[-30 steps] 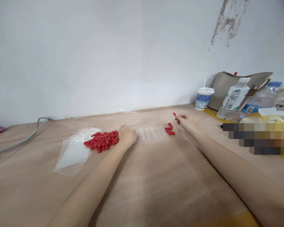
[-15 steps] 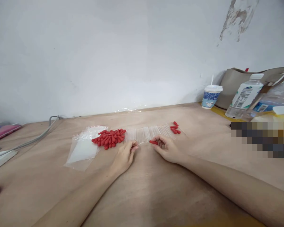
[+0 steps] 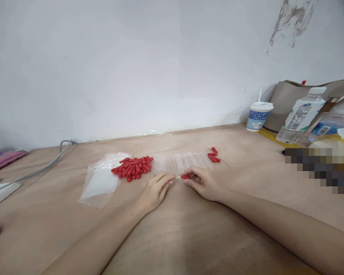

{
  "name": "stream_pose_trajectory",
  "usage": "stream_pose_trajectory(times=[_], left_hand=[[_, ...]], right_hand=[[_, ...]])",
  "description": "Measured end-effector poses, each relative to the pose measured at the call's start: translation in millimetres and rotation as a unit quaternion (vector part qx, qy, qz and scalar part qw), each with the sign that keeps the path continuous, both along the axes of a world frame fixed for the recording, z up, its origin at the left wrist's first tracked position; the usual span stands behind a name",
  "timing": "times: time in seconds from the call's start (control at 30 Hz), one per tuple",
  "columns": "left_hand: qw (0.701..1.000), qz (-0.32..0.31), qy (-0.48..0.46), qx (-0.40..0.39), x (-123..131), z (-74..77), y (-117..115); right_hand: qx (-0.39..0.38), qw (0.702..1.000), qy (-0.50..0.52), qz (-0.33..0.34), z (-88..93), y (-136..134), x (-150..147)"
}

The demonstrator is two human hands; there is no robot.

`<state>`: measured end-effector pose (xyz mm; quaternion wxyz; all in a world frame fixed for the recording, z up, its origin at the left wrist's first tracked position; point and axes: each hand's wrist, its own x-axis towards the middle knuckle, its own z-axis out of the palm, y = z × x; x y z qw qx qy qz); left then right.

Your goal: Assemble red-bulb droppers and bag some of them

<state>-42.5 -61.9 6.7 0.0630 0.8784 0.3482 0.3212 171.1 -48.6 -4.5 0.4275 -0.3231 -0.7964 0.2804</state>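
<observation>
My left hand (image 3: 156, 191) pinches a thin clear tube (image 3: 176, 177) by its left end. My right hand (image 3: 203, 182) pinches a red rubber cap (image 3: 185, 176) at the tube's right end, so the two pieces meet between my hands. Just beyond them lies a row of clear tubes (image 3: 182, 162) side by side on the brown table (image 3: 189, 229). To the left of the row is a pile of red caps (image 3: 132, 167). A few more red caps (image 3: 213, 156) lie at its right end.
Clear plastic bags (image 3: 100, 179) lie left of the pile. A grey cable (image 3: 46, 164) runs along the left. At the back right stand a paper cup with a straw (image 3: 257, 115), a grey bag (image 3: 292, 101) and plastic bottles (image 3: 299, 114).
A second ago my hands were out at the tube row and the right caps; both have come in toward me, the left with a tube, the right with a red cap, now brought together.
</observation>
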Motion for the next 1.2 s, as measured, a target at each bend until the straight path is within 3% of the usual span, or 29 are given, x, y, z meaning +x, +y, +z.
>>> stream_pose_trajectory(times=[0.23,0.53,0.8,0.93,1.07,1.2], left_hand=[[0.999,-0.041,-0.006,0.007,-1.4,-3.3,0.4],[0.995,-0.064,-0.003,0.071,1.1,-2.6,-0.5],[0.987,-0.071,0.064,0.133,2.4,-4.7,1.5],[0.989,-0.045,0.069,0.126,5.2,-4.4,1.5],[0.997,0.000,0.042,0.071,4.0,-5.3,2.0],[0.998,0.005,0.052,0.026,-0.6,-2.9,1.1]], right_hand=[[0.070,0.997,-0.023,0.032,-1.1,3.2,1.5],[0.095,0.994,-0.024,0.048,-3.6,-0.1,5.4],[0.203,0.975,-0.085,0.003,-4.3,-4.6,5.1],[0.182,0.977,-0.108,-0.024,-2.1,-1.3,5.3],[0.152,0.984,-0.089,-0.014,-3.0,3.9,10.3],[0.093,0.992,-0.079,-0.009,-4.0,5.6,14.8]])
